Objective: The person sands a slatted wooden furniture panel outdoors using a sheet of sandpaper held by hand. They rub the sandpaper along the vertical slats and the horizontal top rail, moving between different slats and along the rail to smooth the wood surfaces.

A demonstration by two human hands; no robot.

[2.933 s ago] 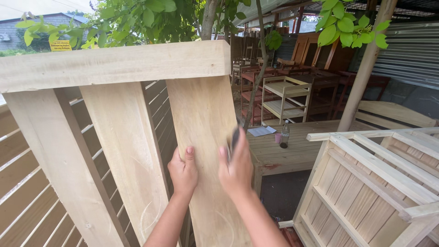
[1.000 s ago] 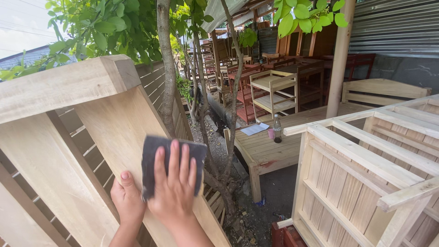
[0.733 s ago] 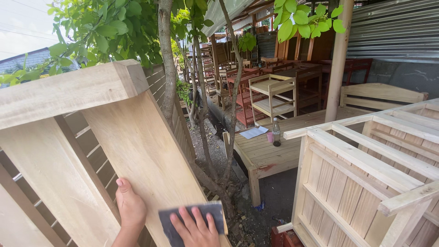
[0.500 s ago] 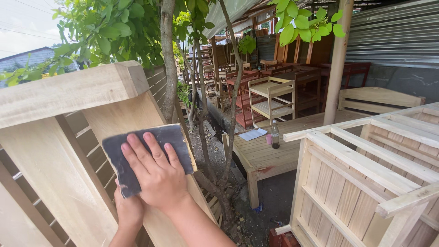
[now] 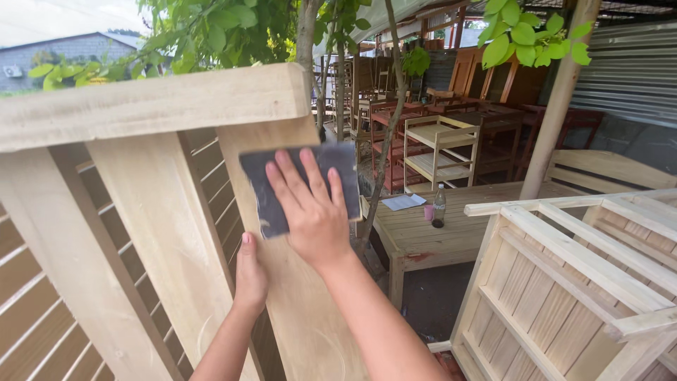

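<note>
The right hand (image 5: 314, 212) lies flat, fingers spread, pressing a dark grey sheet of sandpaper (image 5: 300, 185) against the pale unfinished wooden slat (image 5: 296, 310), just under the top rail (image 5: 148, 106). Below and beside it, the left hand (image 5: 250, 271) grips the slat's edge.

You've got a dark grey sandpaper sheet (image 5: 282, 185) against a pale, creamy bare-wood board (image 5: 296, 310) with faint grain swirls. The slatted crate (image 5: 578, 282) is the same light tan, the tree leaves (image 5: 211, 35) are bright green, and the corrugated wall (image 5: 627, 70) is grey.
</note>
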